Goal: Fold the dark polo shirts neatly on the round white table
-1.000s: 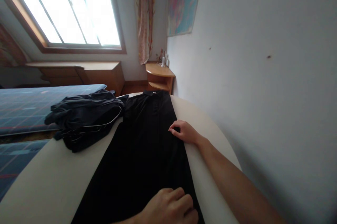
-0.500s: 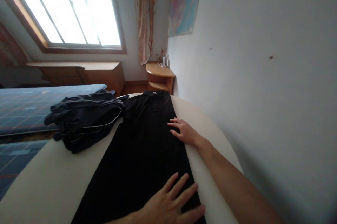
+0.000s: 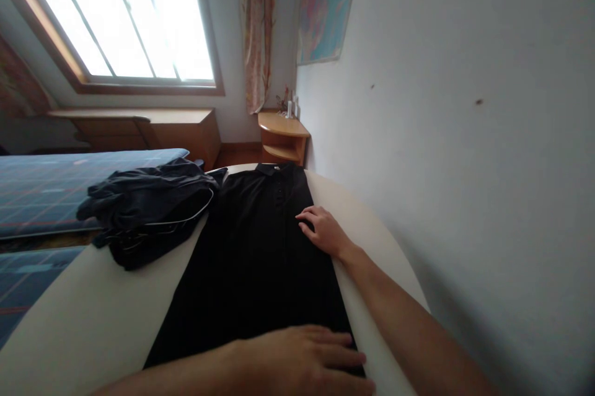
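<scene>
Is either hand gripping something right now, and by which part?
Nothing appears held: the left hand lies open over the black collared cloth shirt; the right hand, loosely curved, is at its right edge.

White tabletop (image 3: 93, 315) lies open left of the black polo shirt (image 3: 251, 266), nearer than the dark clothes heap (image 3: 149, 201), while the right forearm (image 3: 390, 300) obstructs the right-hand strip.

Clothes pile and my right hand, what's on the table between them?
The black shirt, laid out on the table between the clothes pile and your right hand, as the head view shows.
</scene>
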Demonstrator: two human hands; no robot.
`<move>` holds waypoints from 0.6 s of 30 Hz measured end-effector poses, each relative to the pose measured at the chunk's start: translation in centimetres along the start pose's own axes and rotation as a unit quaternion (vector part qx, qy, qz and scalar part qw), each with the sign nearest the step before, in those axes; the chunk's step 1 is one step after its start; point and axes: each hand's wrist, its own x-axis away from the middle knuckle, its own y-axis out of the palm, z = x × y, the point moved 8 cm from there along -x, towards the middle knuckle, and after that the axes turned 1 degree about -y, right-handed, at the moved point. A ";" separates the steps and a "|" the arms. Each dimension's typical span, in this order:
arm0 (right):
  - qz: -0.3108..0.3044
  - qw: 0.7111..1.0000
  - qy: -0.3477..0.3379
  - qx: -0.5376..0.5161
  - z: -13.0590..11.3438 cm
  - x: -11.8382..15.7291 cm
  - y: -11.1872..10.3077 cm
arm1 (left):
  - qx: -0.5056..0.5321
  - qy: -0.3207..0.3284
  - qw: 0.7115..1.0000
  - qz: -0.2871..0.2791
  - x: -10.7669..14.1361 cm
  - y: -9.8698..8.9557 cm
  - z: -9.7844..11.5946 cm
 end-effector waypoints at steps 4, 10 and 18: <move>-0.018 1.000 0.004 0.007 0.0 0.2 1.4 | -0.024 -0.077 0.997 0.015 1.0 -3.2 -2.1; -0.055 0.997 0.033 0.034 0.1 0.1 1.0 | -0.097 -0.057 0.993 0.032 1.1 -0.7 -1.7; -0.017 0.990 0.104 0.093 0.5 0.1 -1.4 | -0.119 0.038 0.991 0.048 -1.0 4.3 1.5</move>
